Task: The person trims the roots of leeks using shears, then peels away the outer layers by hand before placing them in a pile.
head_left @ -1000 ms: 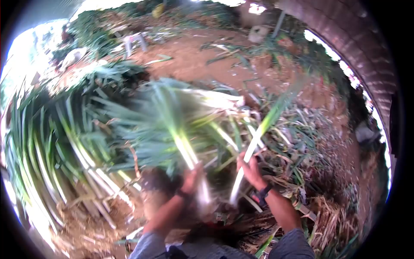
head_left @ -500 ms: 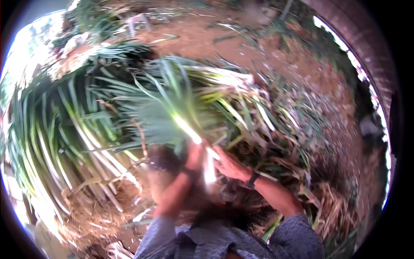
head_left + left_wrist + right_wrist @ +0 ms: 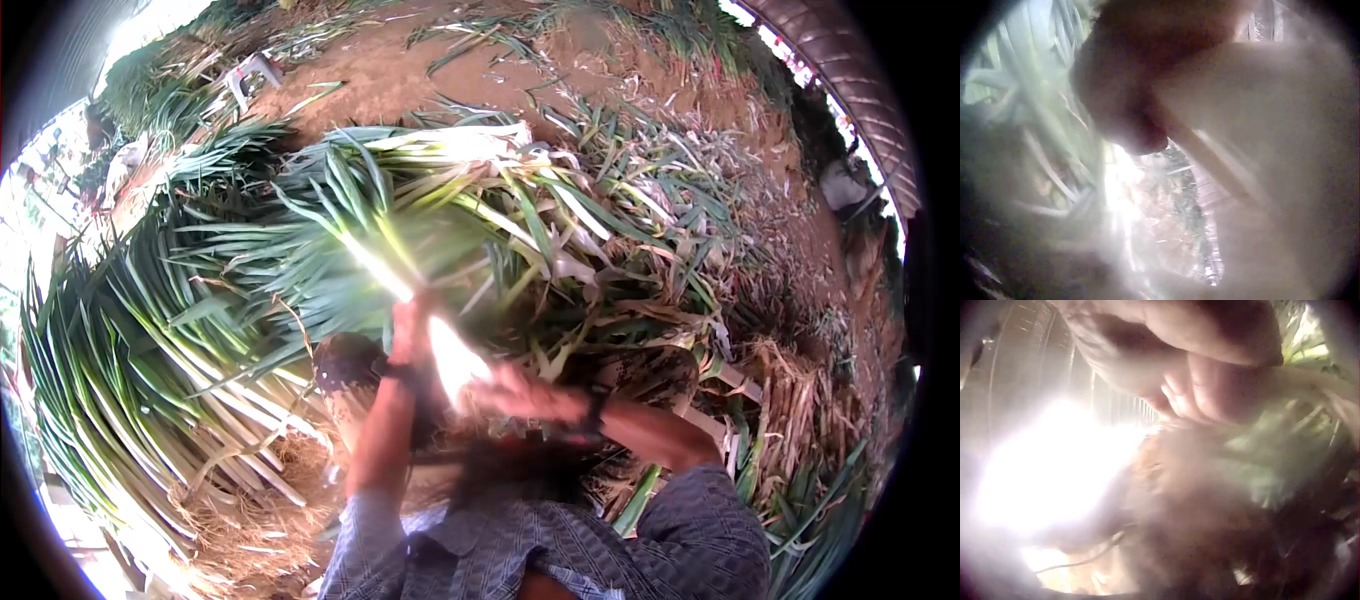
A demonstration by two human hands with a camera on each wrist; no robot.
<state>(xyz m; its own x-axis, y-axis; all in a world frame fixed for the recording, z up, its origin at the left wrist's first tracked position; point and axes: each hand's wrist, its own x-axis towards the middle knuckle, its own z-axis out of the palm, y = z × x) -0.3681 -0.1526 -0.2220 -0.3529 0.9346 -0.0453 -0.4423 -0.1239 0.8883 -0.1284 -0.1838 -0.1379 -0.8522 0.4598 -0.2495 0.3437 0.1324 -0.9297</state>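
My left hand (image 3: 408, 328) grips a few long green onions (image 3: 375, 262) around their pale stems, their green leaves fanning up and left. Below that grip, the white stem ends (image 3: 455, 362) are blurred and overexposed. Beside them is my right hand (image 3: 525, 392), blurred, its fingers at the stems. In the right wrist view the fingers of my right hand (image 3: 1204, 381) are curled under the thumb, with a pale strip (image 3: 1316, 378) coming out between them. In the left wrist view my left hand (image 3: 1141, 81) is curled close to a blurred pale surface.
Rows of green onions (image 3: 130, 350) lie at left, roots toward me. A pile of onions (image 3: 450, 150) lies ahead, with loose leaves and peelings (image 3: 690, 200) to its right. Dry stalks (image 3: 800, 410) lie at lower right. A small stool (image 3: 252, 75) stands on the dirt floor at upper left.
My right hand came from the right, where it held a separate onion, to the stems by my left hand, then moved slightly down. My left hand moved up and left with its onions.
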